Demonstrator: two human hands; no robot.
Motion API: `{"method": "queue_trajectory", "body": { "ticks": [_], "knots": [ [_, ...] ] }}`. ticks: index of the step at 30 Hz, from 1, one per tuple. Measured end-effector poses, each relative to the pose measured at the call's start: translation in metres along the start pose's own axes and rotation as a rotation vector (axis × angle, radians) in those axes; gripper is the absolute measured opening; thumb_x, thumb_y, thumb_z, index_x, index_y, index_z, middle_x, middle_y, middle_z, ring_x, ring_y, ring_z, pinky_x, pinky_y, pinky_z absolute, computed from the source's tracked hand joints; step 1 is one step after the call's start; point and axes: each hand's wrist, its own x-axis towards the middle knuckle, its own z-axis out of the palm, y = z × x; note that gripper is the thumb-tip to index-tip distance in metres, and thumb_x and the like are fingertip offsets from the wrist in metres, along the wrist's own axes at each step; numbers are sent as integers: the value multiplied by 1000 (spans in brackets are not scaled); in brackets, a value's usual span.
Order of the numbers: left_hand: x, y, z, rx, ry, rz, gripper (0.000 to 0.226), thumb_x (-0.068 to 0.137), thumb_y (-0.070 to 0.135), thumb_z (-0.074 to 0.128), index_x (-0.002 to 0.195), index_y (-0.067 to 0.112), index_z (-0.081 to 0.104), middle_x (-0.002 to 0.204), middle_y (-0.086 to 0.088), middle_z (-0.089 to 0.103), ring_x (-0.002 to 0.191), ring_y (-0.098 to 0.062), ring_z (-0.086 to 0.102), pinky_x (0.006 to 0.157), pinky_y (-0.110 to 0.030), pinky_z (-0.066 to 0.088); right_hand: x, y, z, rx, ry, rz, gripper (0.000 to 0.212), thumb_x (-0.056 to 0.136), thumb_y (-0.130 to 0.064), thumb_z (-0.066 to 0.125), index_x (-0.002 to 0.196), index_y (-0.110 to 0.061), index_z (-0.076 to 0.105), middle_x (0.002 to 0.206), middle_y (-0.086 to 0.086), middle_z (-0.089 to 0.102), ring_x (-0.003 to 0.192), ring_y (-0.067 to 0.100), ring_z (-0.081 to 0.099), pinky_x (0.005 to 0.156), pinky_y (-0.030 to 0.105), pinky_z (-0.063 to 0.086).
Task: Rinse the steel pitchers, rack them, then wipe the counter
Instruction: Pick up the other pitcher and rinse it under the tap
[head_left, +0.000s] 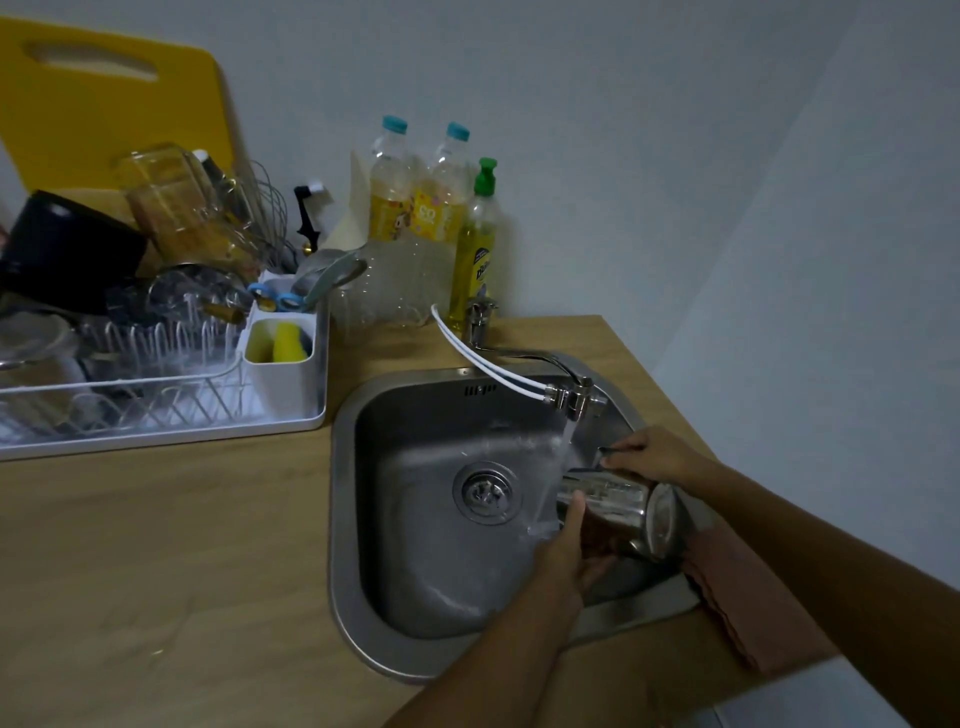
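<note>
rinsing steel pitcher (618, 506) on its side under tap stream (553, 478), 3 o'clock in sink (415, 597). right hand (652, 457) pinching the handle, left hand (569, 553) cupped under the rim. wet polished steel, smooth and rounded: likely slip and clang into the basin, or splash onto wood counter (156, 545). rack (171, 415) at 10 o'clock crowded.

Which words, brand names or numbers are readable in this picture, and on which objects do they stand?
"CO": on the yellow label of the right clear plastic bottle with a teal cap.
Blue lettering on the yellow dish soap bottle with a green cap: too blurred to read.
Label of the left clear plastic bottle with a teal cap: no readable text.
</note>
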Motion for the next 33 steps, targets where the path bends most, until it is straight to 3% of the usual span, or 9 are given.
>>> {"method": "queue_trajectory", "body": {
  "ticks": [6,10,14,17,21,25,27,30,33],
  "knots": [
    [7,18,-9,114,95,35,55,77,40,71,116,2,59,110,-18,68,90,-26,68,69,-32,60,0,4,14,117,-10,-7,11,85,-28,65,84,-17,66,75,-4,62,67,7,60,55,17,41],
    [15,37,-21,183,151,90,51,79,35,71,116,3,57,104,-16,65,97,-29,64,83,-36,56,4,13,31,218,-58,65,21,88,-33,60,75,-16,61,76,2,60,72,13,57,64,24,43],
    [10,55,-27,312,160,118,51,81,30,70,118,-3,56,102,-15,65,90,-26,62,67,-27,54,-6,15,47,450,-96,162,22,93,-29,54,78,-13,57,73,2,56,65,11,51,56,21,38],
    [4,68,-27,432,146,134,40,86,26,65,115,-1,56,103,-13,60,100,-27,61,72,-25,52,-7,19,58,571,-105,238,22,93,-31,52,80,-15,59,69,1,56,58,11,47,51,20,35],
    [9,82,-27,644,127,221,15,84,25,67,84,11,61,87,-9,62,75,-18,59,62,-25,52,-14,11,68,899,-88,339,27,94,-35,49,103,-11,57,83,9,60,71,17,58,57,27,48],
    [8,89,-27,887,10,323,30,82,16,69,111,8,66,108,-14,69,93,-25,65,83,-33,54,-32,-3,79,1165,-142,362,38,96,-45,39,106,-12,54,106,17,57,102,31,56,81,41,47],
    [4,91,-29,971,-25,362,32,83,14,68,114,9,65,112,-14,69,98,-24,64,92,-37,51,-34,-5,88,1239,-120,350,45,94,-47,41,121,-13,51,120,19,54,109,34,55,79,42,49],
    [3,96,-37,1076,-81,397,39,85,14,65,123,10,60,116,-12,67,106,-24,62,97,-37,50,-32,-7,97,1327,-13,348,33,93,-34,48,117,-12,53,116,16,54,97,29,56,73,39,49],
    [2,100,-43,1123,-151,409,50,88,14,61,136,15,48,125,-12,60,116,-25,56,105,-44,44,-27,-4,107,1373,61,400,43,86,-29,58,124,-11,51,127,19,50,111,35,54,78,42,52]
  ]
}}
